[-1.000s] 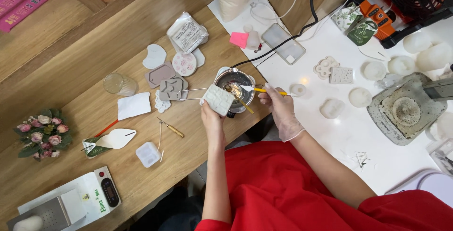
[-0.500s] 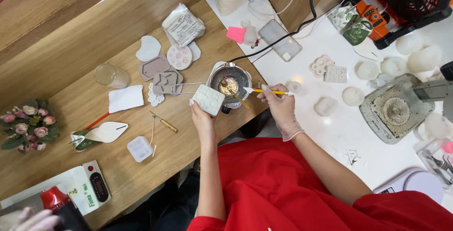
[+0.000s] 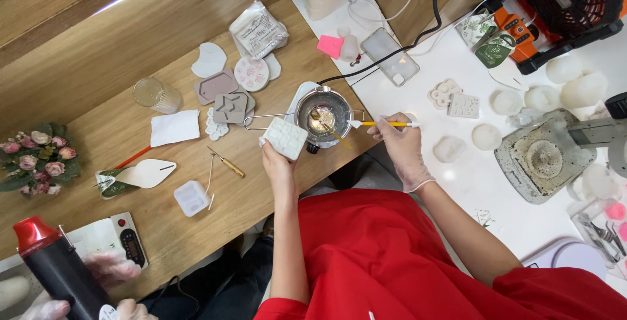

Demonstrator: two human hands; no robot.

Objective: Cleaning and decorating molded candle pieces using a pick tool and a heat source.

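Wooden worktop (image 3: 130, 46) crowded with moulds: left hand (image 3: 279, 162) clamped on a white mould (image 3: 285, 138) beside the metal pot (image 3: 323, 116), gloved right hand (image 3: 398, 142) pinching a yellow brush (image 3: 382, 124); a tilted mould could knock the pot's contents over.

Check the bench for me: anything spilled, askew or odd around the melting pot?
Nothing spilled. The metal pot sits at the wooden table's front edge, long handle sticking out sideways. Left hand holds a white mold; right hand a yellow-handled tool.
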